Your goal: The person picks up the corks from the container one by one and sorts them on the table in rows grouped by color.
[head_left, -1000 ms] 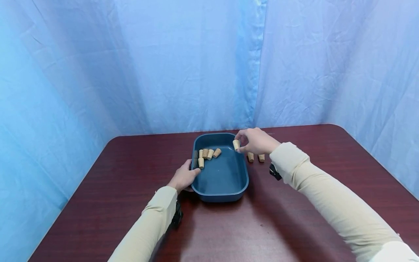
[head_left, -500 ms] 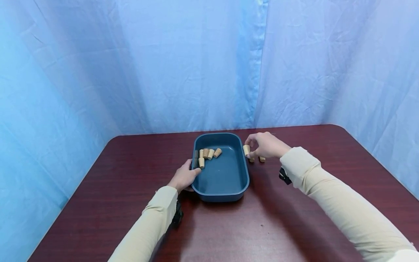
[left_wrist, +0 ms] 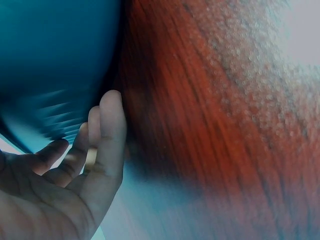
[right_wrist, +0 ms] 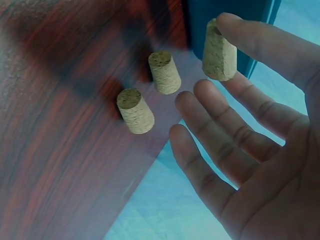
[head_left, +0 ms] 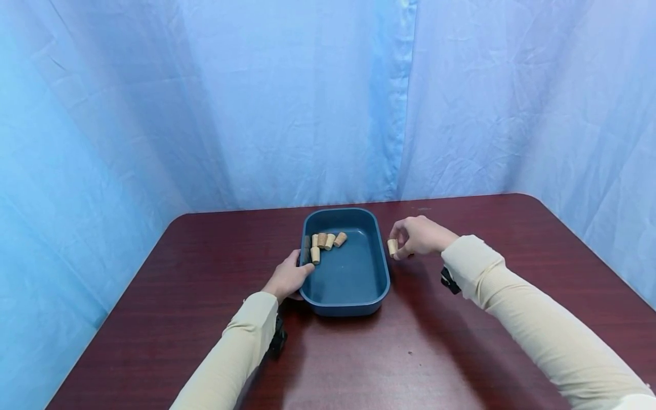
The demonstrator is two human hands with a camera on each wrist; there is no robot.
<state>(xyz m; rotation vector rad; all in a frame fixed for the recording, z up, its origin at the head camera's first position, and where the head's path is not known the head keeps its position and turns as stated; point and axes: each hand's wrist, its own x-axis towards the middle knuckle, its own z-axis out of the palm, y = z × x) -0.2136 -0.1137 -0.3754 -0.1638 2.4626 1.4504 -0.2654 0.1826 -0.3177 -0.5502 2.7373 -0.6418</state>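
Observation:
My right hand (head_left: 424, 234) pinches a tapered cork stopper (right_wrist: 220, 57) between thumb and forefinger, just outside the tray's right wall. The other fingers are spread away from it. Two more cork stoppers (right_wrist: 165, 72) stand upright on the table beside this hand; in the head view the hand mostly covers them. The blue rectangular tray (head_left: 353, 309) has its left wall gripped by my left hand (head_left: 287, 275), thumb over the rim and fingers along the outside. Inside the tray, several cork stoppers (head_left: 329, 241) lie grouped near the left wall.
A dark red-brown wooden table (head_left: 205, 296) carries everything. Light blue curtains (head_left: 302, 102) hang behind it and at both sides. The table's far edge runs close behind the tray.
My right hand has moved right and down with its cork stopper, from over the tray's right rim to beside the tray near the table. The left hand and tray have stayed put.

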